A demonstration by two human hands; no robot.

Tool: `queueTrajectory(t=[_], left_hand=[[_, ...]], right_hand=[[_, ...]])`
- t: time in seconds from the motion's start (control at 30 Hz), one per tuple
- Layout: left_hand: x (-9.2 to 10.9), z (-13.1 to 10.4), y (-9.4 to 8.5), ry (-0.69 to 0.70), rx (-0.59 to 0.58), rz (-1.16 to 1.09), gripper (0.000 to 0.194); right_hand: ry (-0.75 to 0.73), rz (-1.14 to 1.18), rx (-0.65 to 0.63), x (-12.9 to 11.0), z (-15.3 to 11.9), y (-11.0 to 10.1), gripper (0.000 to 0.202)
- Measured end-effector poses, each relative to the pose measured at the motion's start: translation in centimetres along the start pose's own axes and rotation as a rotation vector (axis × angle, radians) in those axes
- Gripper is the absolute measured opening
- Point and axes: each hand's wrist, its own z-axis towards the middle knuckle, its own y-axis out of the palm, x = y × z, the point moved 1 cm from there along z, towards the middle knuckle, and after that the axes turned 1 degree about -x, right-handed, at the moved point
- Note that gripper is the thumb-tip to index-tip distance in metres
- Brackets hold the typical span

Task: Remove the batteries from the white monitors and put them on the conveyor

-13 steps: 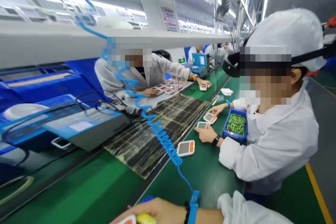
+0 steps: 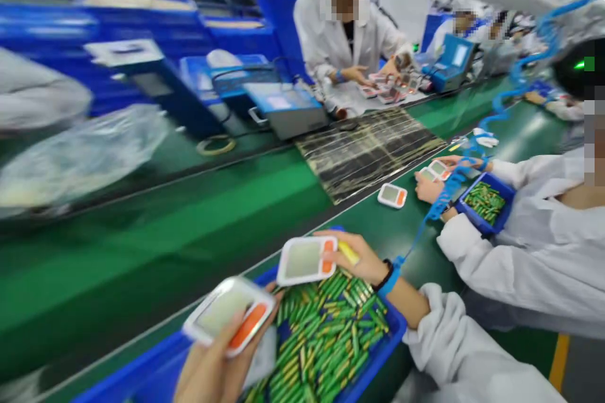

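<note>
My left hand (image 2: 208, 359) grips a white digital display unit (image 2: 221, 310) with a grey screen and orange button panel, tilted toward me. Another such display unit (image 2: 302, 261) is in my right hand (image 2: 366, 258), whose fingers lie over its orange end. A slim yellow object (image 2: 348, 252) is tucked in the same hand; its kind is unclear. Both units are above or beside a blue bin (image 2: 401, 329) of green batteries (image 2: 326, 340) with gold ends. A pale, flat piece (image 2: 263, 359) shows beneath my left hand, partly hidden.
To the right, a co-worker's hands (image 2: 431, 189) hold two similar units beside a smaller battery bin (image 2: 508, 198). One unit (image 2: 392, 196) lies on the green bench. A coiled blue cord (image 2: 447, 198) runs from my right wrist strap. Across the line, another person handles several units.
My view has swung left and down, bringing my left hand, its unit and the battery bin into sight. The person across has drawn back an outstretched arm.
</note>
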Motion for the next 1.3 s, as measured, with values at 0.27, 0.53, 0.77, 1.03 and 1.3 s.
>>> queueTrajectory(t=[0.27,0.53,0.77,1.03,1.3], left_hand=[[-0.2,-0.5,0.4,-0.051,-0.003,-0.232,0.069],[-1.3,-0.5,0.3,0.007,-0.040,-0.249,0.071],[-1.3,-0.4,0.4,0.034,-0.048,-0.269,0.076],[-2.2,0.0,-0.1,0.085,-0.015,-0.168,0.076],[-2.2,0.2,-0.3,0.087,-0.015,-0.191,0.075]], right_hand=[[0.004,-0.077,-0.012,-0.1,-0.4,-0.1,0.051],[0.011,-0.085,-0.013,-0.2,-0.4,-0.2,0.049],[0.003,-0.089,-0.004,-0.1,-0.4,-0.4,0.048],[0.029,-0.040,0.023,-0.1,-0.4,-0.4,0.050],[0.019,-0.052,0.010,-0.1,-0.4,-0.3,0.049]])
